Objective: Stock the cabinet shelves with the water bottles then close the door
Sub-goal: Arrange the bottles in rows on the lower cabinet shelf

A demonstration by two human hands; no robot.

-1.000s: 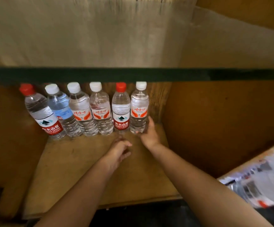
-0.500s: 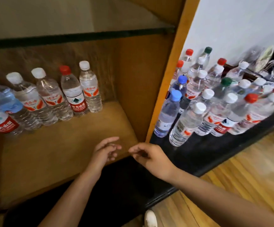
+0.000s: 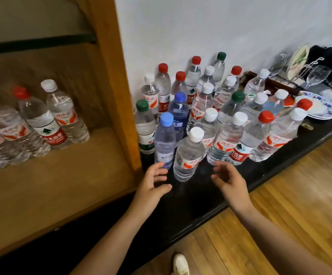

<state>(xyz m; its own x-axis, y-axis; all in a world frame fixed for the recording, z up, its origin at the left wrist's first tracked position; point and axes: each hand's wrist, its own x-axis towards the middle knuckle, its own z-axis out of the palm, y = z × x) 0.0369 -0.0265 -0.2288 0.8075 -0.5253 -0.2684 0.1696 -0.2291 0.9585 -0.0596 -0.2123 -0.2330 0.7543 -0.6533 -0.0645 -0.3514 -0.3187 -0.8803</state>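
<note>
Both hands, left hand and right hand, hover open-fingered, flanking an upright, clear white-capped bottle with an orange-red label.

left hand | right hand | flank white-capped bottle (apparently not touching)

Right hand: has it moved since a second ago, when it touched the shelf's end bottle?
Yes. The right hand has left the cabinet, crossing the wooden side panel to the bottles outside, beside a white-capped bottle, open, not touching it.
</note>
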